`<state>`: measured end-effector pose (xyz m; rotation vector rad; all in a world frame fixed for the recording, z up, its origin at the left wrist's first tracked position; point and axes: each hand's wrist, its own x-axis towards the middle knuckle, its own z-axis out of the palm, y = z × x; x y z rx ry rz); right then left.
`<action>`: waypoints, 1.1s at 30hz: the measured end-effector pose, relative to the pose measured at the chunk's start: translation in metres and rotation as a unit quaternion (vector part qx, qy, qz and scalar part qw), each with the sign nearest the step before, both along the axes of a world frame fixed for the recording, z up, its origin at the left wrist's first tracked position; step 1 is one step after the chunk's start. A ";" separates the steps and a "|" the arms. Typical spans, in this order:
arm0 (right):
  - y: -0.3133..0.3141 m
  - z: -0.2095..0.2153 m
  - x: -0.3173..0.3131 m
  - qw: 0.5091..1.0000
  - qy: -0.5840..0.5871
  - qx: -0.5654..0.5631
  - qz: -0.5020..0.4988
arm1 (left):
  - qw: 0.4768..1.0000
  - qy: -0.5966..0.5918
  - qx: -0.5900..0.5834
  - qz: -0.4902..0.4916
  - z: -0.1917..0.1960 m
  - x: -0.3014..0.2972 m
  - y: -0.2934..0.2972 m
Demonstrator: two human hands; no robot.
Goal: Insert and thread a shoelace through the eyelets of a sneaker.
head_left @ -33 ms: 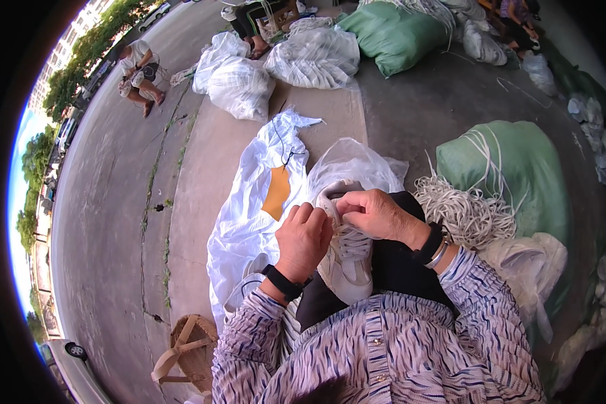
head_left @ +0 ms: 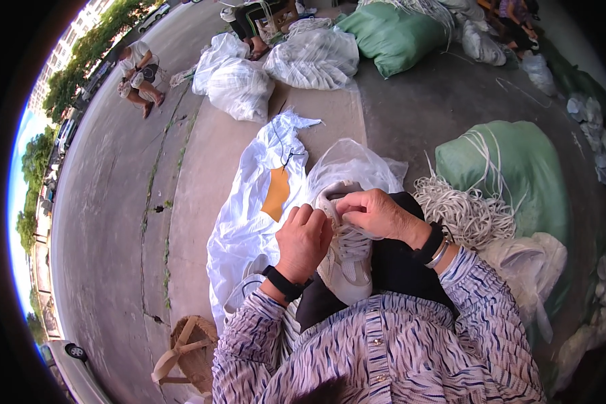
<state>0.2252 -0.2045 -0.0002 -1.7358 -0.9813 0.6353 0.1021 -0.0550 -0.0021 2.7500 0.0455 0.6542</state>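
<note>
A white and beige sneaker [head_left: 352, 266] rests on my lap, toe toward me, its front crossed by white laces [head_left: 354, 242]. At the left side of its opening my left hand [head_left: 304, 239] is closed, fingers curled; what they hold is hidden. From the right, my right hand [head_left: 382, 214] reaches over the top eyelets, thumb and forefinger pinched on what looks like a shoelace. Beyond the shoe lies a clear plastic bag [head_left: 353, 161]. Another white shoe [head_left: 244, 291] shows partly beside my left wrist.
White cloth [head_left: 239, 232] with an orange-yellow piece [head_left: 276, 194] lies left. At right, a heap of white laces [head_left: 468, 207] leans against a green sack [head_left: 512, 168]. Stuffed plastic bags [head_left: 239, 84] and another green sack [head_left: 400, 37] stand ahead. A woven stool [head_left: 194, 350] sits lower left; a person [head_left: 140, 71] sits far left.
</note>
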 end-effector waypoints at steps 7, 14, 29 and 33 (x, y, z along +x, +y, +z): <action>-0.008 0.004 0.007 0.995 0.092 -0.006 0.047 | 0.925 0.008 -0.378 0.037 -0.019 0.003 -0.007; 0.000 0.001 -0.001 1.000 0.025 -0.002 0.000 | 0.734 0.185 -0.651 -0.053 -0.007 0.006 0.027; -0.007 -0.009 0.013 0.975 -0.168 -0.017 -0.144 | 0.765 0.238 -0.596 -0.050 -0.004 0.001 0.032; -0.038 -0.029 0.056 0.944 -0.149 -0.129 -0.266 | 0.747 0.213 -0.629 -0.033 -0.005 0.001 0.026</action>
